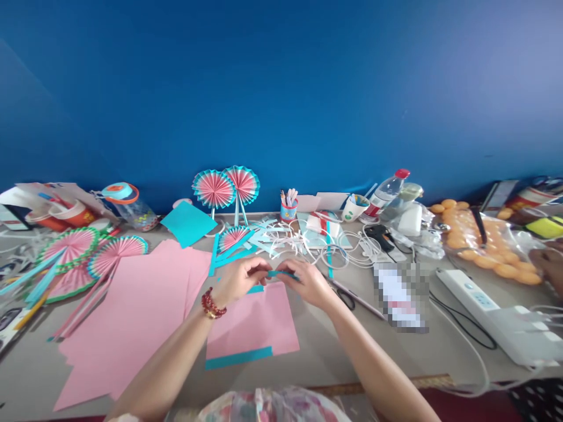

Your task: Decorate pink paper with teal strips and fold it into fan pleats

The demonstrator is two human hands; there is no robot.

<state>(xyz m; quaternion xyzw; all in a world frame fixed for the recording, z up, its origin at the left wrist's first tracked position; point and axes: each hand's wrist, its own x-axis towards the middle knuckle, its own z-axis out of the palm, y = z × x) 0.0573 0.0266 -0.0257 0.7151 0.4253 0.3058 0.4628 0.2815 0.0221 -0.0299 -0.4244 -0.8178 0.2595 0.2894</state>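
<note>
My left hand, with a red bead bracelet on its wrist, and my right hand meet above the table. Both pinch the ends of a narrow teal paper strip held between them. Directly under the hands lies a pink paper sheet with a teal edge. To its left a stack of larger pink sheets is spread out.
Finished pink-and-teal paper fans lie at left and stand at the back. White paper strips, scissors, a pen cup, a water bottle, a white power strip and a bag of orange balls crowd the table. Another person's hand is at right.
</note>
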